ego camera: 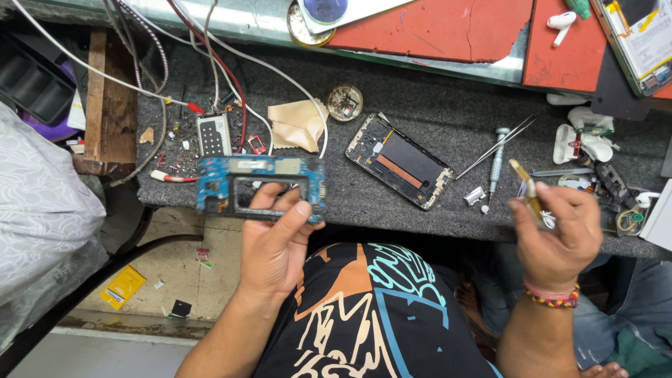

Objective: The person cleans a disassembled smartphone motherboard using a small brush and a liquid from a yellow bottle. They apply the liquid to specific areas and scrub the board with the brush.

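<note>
1. Left of centre in the frame, the left hand (274,241) grasps a blue phone circuit frame (260,187), thumb pressed on its lower right edge and fingers curled through its rectangular opening. The board is held flat, lifted just over the front edge of the dark grey workbench mat (420,105).
2. At the right of the frame, the right hand (556,234) is clenched around a small brush with a yellowish handle (526,183), its tip pointing up and to the left. A beaded wristband (553,297) sits on that wrist.
3. Near the centre of the mat lies an opened phone body (399,161), tilted, with a dark plate and a copper strip showing inside.
4. Just right of the phone body, tweezers (495,145) and a small screwdriver (495,164) lie crossed, well apart from both hands.
5. Above the circuit frame, a beige cloth (297,122) and a small round tin (345,102) rest on the mat, with white and red cables (224,66) trailing past them from the upper left.
6. In the upper left, a wooden block (110,105) stands at the mat's edge.
7. Along the top of the frame runs a red panel (448,24), with a white earbud (560,22) lying on it toward the upper right.
</note>
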